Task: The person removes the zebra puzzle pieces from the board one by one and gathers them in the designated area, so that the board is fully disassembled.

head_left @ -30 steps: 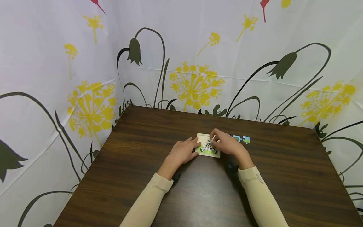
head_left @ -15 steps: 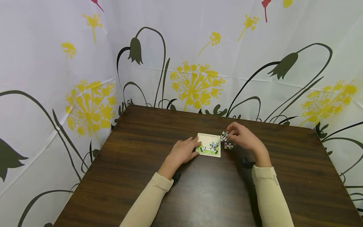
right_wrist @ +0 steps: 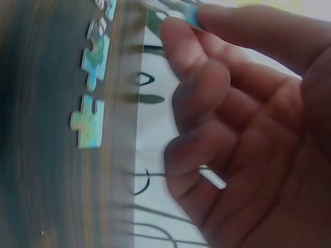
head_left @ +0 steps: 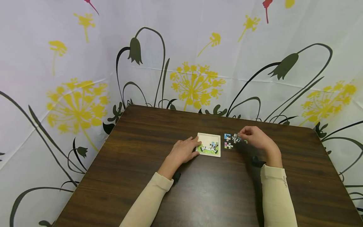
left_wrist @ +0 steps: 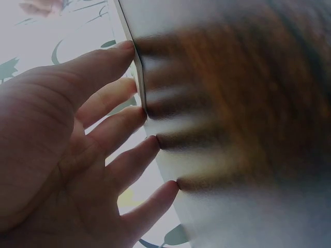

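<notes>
A small square puzzle tray [head_left: 208, 138] with a partly filled zebra picture lies on the table. My left hand [head_left: 182, 149] rests at its left edge with fingers extended; in the left wrist view the fingertips [left_wrist: 124, 46] touch the tray's edge and the tabletop. To the right of the tray, my right hand [head_left: 256, 138] pinches a puzzle piece [right_wrist: 192, 14] between thumb and index finger, close over the loose pieces. Next to it lie a blue-and-striped piece [head_left: 227, 136] and a pink-and-green piece [head_left: 228, 145]. My right hand partly covers other pieces.
In the right wrist view a green-yellow piece [right_wrist: 90, 124] and a blue-green piece [right_wrist: 95, 62] lie on the dark wood table [head_left: 215, 189]. Behind the table hangs a white curtain [head_left: 181, 41] with a flower print.
My right hand has moved from over the tray to the right, carrying a striped puzzle piece away from it. The left hand has stayed at the tray's edge.
</notes>
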`<state>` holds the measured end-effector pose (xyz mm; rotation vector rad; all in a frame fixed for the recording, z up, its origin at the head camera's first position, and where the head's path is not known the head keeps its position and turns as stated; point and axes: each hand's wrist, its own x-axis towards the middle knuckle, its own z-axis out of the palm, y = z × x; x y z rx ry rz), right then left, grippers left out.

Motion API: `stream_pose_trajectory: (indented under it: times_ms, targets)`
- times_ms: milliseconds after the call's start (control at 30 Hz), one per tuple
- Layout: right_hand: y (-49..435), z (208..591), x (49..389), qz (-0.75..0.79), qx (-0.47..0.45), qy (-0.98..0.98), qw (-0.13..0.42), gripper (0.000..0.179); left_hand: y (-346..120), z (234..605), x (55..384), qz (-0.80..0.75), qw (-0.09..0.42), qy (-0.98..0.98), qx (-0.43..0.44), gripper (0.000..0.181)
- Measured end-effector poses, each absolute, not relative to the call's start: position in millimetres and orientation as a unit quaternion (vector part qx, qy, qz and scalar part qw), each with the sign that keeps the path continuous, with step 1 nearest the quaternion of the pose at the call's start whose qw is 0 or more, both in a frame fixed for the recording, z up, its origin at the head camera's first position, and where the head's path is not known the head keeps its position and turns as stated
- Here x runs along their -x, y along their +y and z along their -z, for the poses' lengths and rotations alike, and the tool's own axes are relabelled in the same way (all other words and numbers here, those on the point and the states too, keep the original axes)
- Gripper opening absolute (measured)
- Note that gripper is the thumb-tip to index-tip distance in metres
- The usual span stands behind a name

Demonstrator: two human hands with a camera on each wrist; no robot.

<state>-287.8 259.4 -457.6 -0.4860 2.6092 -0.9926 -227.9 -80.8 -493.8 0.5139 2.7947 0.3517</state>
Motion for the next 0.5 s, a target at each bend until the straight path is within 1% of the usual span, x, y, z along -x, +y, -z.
stream_pose_trajectory:
  times_ms: [133, 200, 500]
  targets:
    - [267.9, 462.5, 288.1, 0.309, 0.177, 0.913, 0.198, 0.021, -81.1, 496.3, 227.4, -0.124, 0.135, 0.967, -0.177, 0.056]
    - [271.3, 465.6, 288.1, 0.296, 0.182, 0.914, 0.209, 0.022, -81.1, 497.0, 227.1, -0.125, 0.133, 0.967, -0.177, 0.056]
    - [271.0, 482.8, 292.0, 0.298, 0.174, 0.918, 0.196, 0.021, -81.3, 500.9, 226.2, -0.128, 0.128, 0.968, -0.176, 0.056]
